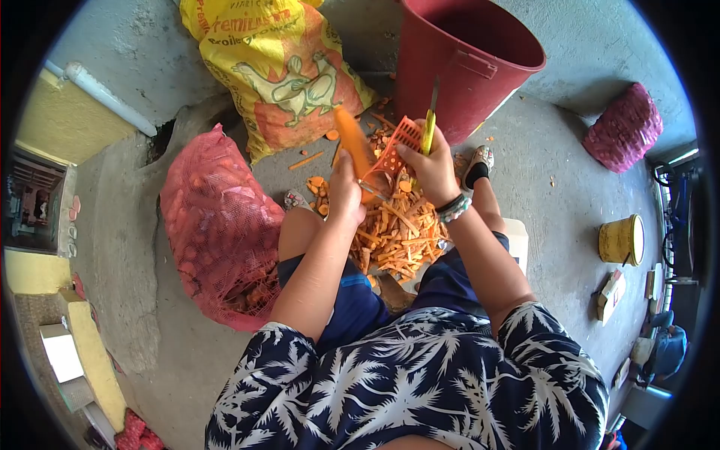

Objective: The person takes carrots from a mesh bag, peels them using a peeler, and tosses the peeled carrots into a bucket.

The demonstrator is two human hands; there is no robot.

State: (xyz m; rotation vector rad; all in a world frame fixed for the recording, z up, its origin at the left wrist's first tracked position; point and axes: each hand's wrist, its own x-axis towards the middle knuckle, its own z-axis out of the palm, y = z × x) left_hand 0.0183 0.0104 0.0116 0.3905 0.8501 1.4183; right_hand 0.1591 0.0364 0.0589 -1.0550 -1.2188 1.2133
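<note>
My left hand (348, 191) is closed around a large peeled carrot (352, 139), its narrower end pointing up and away. In my right hand (437, 169) is an orange plastic peeler (395, 152) with rows of holes and slots. The same hand also grips a knife (429, 133) by its yellow handle, blade upward. The peeler's metal-edged lower end lies over the carrot near my left fingers; whether it touches cannot be made out. Below both hands, between my legs, is a heap of carrot strips and peels (401, 232), with several round cut ends.
A red mesh sack of carrots (217, 217) stands at left. Behind are a yellow feed sack (289, 82) and a tall red bin (450, 82). Farther right are a purple mesh sack (626, 127) and a yellow bucket (622, 241). Another person (666, 352) is at the right edge.
</note>
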